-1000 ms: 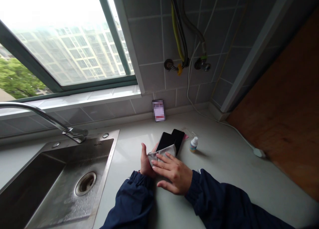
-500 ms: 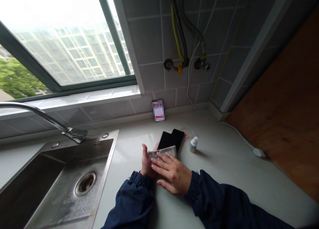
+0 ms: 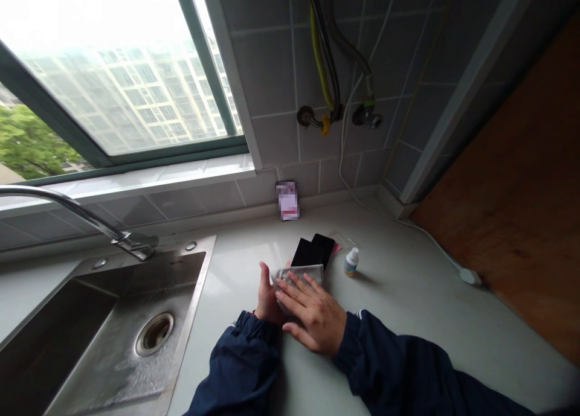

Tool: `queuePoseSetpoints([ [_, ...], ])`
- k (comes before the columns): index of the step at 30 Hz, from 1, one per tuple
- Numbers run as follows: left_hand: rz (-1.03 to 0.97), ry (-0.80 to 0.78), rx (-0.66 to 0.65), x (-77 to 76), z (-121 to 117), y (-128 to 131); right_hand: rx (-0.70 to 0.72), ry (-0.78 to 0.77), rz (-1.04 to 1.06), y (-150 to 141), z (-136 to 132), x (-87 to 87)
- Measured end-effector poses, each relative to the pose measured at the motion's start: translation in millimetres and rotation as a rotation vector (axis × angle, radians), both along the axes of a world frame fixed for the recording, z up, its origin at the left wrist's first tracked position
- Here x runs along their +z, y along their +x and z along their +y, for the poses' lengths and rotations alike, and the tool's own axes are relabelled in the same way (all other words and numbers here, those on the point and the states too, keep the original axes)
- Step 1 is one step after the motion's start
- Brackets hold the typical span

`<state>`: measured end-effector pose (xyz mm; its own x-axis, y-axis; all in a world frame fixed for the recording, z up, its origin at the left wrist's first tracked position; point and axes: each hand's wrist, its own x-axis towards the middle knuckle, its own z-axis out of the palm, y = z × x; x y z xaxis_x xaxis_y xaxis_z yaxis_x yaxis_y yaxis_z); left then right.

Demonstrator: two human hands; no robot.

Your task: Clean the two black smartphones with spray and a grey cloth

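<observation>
In my left hand (image 3: pixel 267 295) is a black smartphone (image 3: pixel 304 254), supported from below; the thumb points up and the other fingers are mostly hidden. A light grey cloth (image 3: pixel 312 273) lies over the phone's near part. My right hand (image 3: pixel 312 310) rests flat on this cloth, fingers stretched out and slightly apart. Just behind, a second black phone (image 3: pixel 323 246) lies on the counter, partly covered by the held one. A small white-capped bottle (image 3: pixel 351 264) stands upright to the right of the phones.
A steel sink (image 3: pixel 206 271) with a faucet (image 3: pixel 131 244) is at the left. Against the tiled wall leans a blurred, purplish card-like item (image 3: pixel 289 201). Clear and pink pieces (image 3: pixel 338 246) lie behind the phones. A white cable (image 3: pixel 408 224) runs along the counter to a plug (image 3: pixel 470 277).
The held phone has shifted slightly to the right, and the cloth now covers a little more of it. My right hand has moved slightly on the cloth.
</observation>
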<state>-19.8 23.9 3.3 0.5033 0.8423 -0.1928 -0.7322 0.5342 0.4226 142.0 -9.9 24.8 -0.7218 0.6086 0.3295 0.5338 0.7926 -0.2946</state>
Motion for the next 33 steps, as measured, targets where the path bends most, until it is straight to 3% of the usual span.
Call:
queuePoseSetpoints([
  [8,-0.052,0.085,0.01,0.4,1,2,0.028,-0.049,-0.01,5,0,13.9],
  [27,0.051,0.021,0.023,3.5,-2,4,0.103,-0.054,0.012,6,1,11.9],
  [33,-0.002,0.05,0.021,4.6,-1,3,0.082,-0.02,-0.015,7,5,8.9],
])
